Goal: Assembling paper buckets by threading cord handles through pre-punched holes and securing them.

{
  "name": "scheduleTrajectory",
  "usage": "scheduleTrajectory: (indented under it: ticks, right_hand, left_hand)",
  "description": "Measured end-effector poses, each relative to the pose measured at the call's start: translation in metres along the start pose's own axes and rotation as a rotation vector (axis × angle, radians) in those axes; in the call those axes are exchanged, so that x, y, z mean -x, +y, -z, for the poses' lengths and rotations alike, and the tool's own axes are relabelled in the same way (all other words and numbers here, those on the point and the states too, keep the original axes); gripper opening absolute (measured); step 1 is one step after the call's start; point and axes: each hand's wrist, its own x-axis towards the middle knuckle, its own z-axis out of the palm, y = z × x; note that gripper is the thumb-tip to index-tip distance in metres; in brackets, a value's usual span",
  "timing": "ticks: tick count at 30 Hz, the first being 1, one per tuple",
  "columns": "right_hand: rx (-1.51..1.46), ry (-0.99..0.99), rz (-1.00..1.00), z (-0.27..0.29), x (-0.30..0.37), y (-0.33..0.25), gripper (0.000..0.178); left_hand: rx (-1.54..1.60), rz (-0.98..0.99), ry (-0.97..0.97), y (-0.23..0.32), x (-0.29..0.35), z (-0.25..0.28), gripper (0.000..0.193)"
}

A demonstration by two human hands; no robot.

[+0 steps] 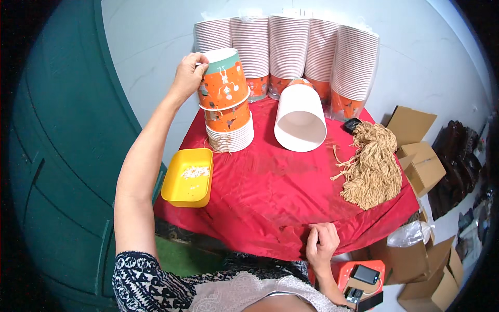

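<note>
At the upper left my left hand (191, 74) is closed in a pinch against the side of an upside-down paper bucket (223, 86), near its top edge. A speck of white shows at its fingertips, too small to name. That bucket, orange with a teal band, stands on a stack of upturned buckets (228, 136) with white rims. Below it sits a yellow plastic tray (171, 187) holding small white pieces (196, 172). My right hand (322, 243) rests curled on the near edge of the red tablecloth (260, 208); whatever its fingers may hold is hidden.
A white-lined bucket (301, 125) lies on its side, mouth toward me. Tall bagged bucket stacks (288, 49) line the wall. Tan cord bundles (371, 171) lie at right, beside a small black object (352, 125). Cardboard boxes (423, 166) and a red stool (343, 273) stand beyond the table.
</note>
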Motion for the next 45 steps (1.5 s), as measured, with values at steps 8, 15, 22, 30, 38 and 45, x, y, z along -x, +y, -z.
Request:
scheduleTrajectory:
  ticks: [8, 15, 22, 30, 38, 45]
  right_hand:
    - [-0.005, -0.007, 0.004, 0.000, 0.000, -0.001, 0.006]
    - [0.032, -0.015, 0.013, -0.001, -0.001, -0.002, 0.006]
    - [0.064, -0.008, 0.038, -0.003, 0.000, 0.000, 0.008]
    - [0.070, -0.014, 0.041, -0.004, 0.001, -0.001, 0.007]
    - [0.065, -0.029, 0.027, -0.003, 0.000, -0.002, 0.006]
    - [0.064, -0.028, 0.031, -0.003, -0.001, -0.002, 0.006]
  left_hand:
    - [-0.023, 0.026, -0.028, 0.005, 0.009, -0.010, 0.007]
    - [-0.038, 0.015, -0.052, 0.009, 0.019, -0.019, 0.004]
    - [-0.066, 0.033, -0.042, 0.009, 0.020, -0.023, 0.006]
    - [-0.086, 0.118, -0.113, 0.016, 0.006, -0.019, 0.008]
    - [-0.037, 0.249, -0.196, 0.024, 0.011, -0.021, 0.010]
    - [-0.055, 0.135, -0.091, 0.021, 0.019, -0.027, 0.008]
